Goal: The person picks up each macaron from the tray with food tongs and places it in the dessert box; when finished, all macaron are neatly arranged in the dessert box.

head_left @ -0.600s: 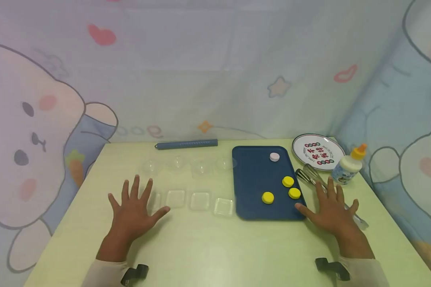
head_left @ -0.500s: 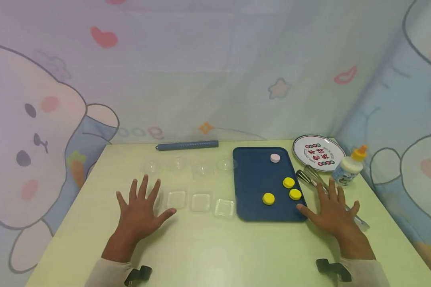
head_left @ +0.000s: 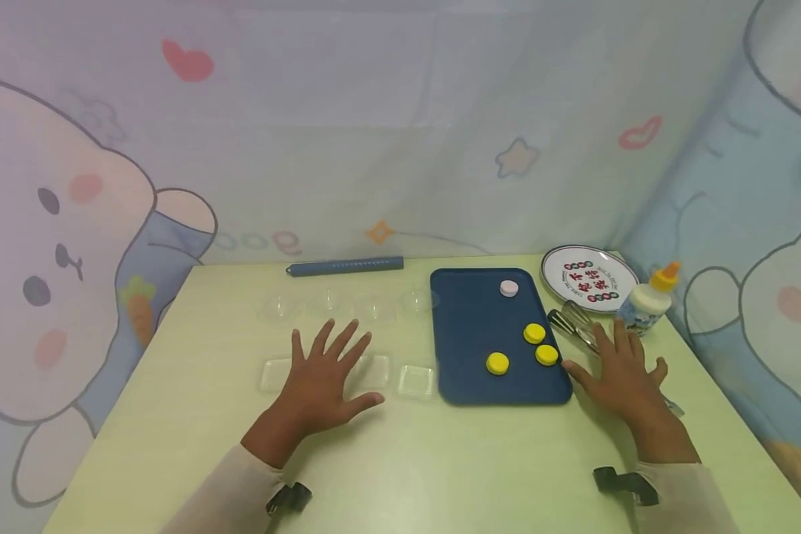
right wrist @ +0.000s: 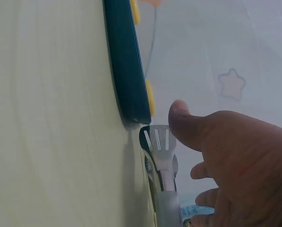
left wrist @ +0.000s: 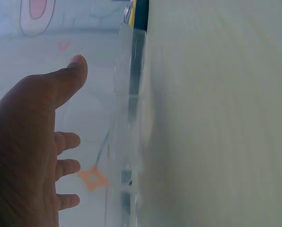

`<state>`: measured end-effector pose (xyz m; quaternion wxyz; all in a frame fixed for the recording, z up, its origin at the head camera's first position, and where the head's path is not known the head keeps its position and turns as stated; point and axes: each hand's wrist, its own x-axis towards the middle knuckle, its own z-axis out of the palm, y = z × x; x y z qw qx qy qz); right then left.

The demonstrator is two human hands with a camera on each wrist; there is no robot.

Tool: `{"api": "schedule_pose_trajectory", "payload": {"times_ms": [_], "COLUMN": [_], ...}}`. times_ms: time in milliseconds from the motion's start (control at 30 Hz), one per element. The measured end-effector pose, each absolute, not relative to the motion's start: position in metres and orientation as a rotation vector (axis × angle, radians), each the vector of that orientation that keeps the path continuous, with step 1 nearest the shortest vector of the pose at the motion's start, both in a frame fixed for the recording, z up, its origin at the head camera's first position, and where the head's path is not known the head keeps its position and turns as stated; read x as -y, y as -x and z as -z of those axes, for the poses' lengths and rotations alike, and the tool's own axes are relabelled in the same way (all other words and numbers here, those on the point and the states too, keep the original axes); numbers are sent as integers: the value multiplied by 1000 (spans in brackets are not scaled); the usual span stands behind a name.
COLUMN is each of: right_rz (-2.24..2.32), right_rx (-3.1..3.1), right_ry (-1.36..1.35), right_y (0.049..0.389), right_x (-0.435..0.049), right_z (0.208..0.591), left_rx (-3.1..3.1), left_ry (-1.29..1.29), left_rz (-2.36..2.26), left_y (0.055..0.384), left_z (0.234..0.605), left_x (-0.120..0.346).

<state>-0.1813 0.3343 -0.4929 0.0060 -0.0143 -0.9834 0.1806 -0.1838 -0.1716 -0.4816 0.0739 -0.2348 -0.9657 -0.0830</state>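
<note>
Left grip (head_left: 322, 386), released like right grip (head_left: 622, 382), has shifted rightward over square plastic boxes (head_left: 375, 373).

I saw bright, even light in the head view, a pale sheen on the near desk (head_left: 454, 467) and soft shadows near the left grip (head_left: 323, 386) and right grip (head_left: 621, 382). The clear boxes (head_left: 417, 380) looked faint. My wrist views came dimmer and hazier.

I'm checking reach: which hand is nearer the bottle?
Right. The right hand is just short of the bottle; the left hand is far to its left, by the clear boxes.
</note>
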Motion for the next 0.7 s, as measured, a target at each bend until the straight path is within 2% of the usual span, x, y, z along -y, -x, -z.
{"api": "schedule_pose_trajectory", "payload": {"times_ms": [300, 700], "right_rz": [-571, -675], "right_rx": [3067, 3056], "right_ry": [26, 78], "right_y": [200, 200], "right_x": [-338, -349], "right_z": [494, 497], "left_rx": [2848, 2832], "left_ry": [953, 1038], "left_rz": [435, 431], "left_y": [190, 199], "left_z": [478, 487], "left_x": [139, 127]}}
